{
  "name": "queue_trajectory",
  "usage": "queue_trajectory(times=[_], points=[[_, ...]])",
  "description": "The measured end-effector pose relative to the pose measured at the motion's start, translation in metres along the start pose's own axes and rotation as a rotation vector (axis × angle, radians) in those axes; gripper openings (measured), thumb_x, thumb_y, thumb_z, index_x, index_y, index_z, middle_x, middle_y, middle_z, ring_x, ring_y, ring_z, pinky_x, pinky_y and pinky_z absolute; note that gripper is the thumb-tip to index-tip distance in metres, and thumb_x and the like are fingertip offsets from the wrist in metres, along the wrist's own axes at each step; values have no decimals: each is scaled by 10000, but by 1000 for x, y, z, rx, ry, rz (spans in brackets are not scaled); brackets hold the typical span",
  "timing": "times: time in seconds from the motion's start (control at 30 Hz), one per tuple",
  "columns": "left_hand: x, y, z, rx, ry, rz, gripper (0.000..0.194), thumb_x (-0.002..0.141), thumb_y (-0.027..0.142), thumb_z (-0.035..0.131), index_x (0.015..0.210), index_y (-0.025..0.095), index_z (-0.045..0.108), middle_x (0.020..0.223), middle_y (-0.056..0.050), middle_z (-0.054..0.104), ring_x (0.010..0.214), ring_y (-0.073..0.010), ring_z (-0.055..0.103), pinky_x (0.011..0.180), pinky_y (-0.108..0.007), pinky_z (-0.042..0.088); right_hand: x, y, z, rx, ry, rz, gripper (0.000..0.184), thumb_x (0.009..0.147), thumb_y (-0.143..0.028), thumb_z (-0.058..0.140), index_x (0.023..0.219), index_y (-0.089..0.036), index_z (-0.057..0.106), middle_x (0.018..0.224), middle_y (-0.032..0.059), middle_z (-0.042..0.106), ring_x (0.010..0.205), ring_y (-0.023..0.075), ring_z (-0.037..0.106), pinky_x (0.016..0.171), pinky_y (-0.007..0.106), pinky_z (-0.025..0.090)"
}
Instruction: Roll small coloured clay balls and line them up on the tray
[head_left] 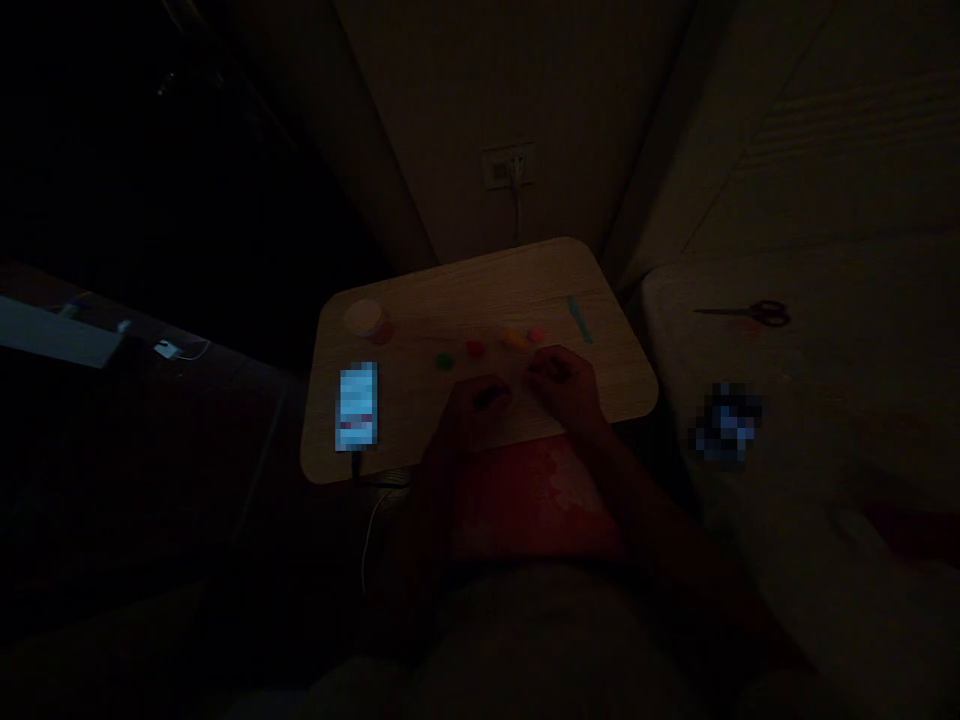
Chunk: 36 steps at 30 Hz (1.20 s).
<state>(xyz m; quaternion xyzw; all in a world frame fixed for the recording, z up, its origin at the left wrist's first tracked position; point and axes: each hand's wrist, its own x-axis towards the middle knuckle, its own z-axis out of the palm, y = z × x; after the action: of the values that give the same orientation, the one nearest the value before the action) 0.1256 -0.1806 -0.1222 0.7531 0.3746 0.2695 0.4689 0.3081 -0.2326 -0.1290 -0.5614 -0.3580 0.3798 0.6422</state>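
Observation:
The scene is very dark. My left hand [474, 402] is over the front part of a small wooden table [420, 295], fingers curled. A dark patch shows at its fingertips, too dim to name. Just to its right, my right hand [568, 384] is curled too, its fingertips drawn together; whatever they hold is hidden in shadow. Beyond the hands lie small coloured lumps: a green lump [444, 361], a red lump [475, 348], an orange lump [514, 340] and a pink lump [537, 335]. A flat teal strip [580, 319] lies behind my right hand.
A lit phone [356, 407] lies at the table's left, below a pale-lidded tub [367, 320]. A wall socket [508, 167] holds a plugged cable. Scissors [750, 313] and a blurred dark object [726, 424] lie on a pale surface at right. A red patterned surface [536, 495] is below the table.

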Motion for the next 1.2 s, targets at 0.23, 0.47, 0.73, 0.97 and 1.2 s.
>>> queue_trajectory(times=[0.23,0.47,0.73,0.97,1.2], points=[[1,1,-1,4,-10,16,217,859,355,660,893,155,737,852,-35,732,795,-172,648,750,-266,518,-2,-1,-1,-8,-36,-13,247,767,-424,766,773,-232,612,635,-31,586,545,129,538,506,254,443],[0,4,-1,-11,-11,23,198,855,331,653,879,149,726,865,-39,740,806,-170,654,779,-270,518,-3,0,-4,-265,-38,-241,128,885,-342,681,889,-216,699,867,52,717,773,192,666,683,304,533],[0,-2,-2,-107,265,23,199,820,367,675,772,175,694,734,-13,676,693,-152,579,655,-258,475,-25,9,-23,-819,-243,-554,441,877,-28,484,1225,-147,727,1246,166,724,1193,281,676,1058,469,562],[0,-5,-2,-172,390,72,187,810,360,698,763,179,699,746,-12,681,695,-150,592,671,-260,480,-57,19,-23,-1051,-478,-660,546,967,-45,417,1500,-44,535,1574,218,519,1526,333,425,1257,598,358],[-1,-8,-2,-258,531,53,256,764,409,762,718,174,673,676,-1,643,628,-135,565,606,-244,473,-45,9,21,-1085,-704,-694,710,990,-371,589,1568,3,417,1646,261,386,1567,406,317,1280,615,280]])
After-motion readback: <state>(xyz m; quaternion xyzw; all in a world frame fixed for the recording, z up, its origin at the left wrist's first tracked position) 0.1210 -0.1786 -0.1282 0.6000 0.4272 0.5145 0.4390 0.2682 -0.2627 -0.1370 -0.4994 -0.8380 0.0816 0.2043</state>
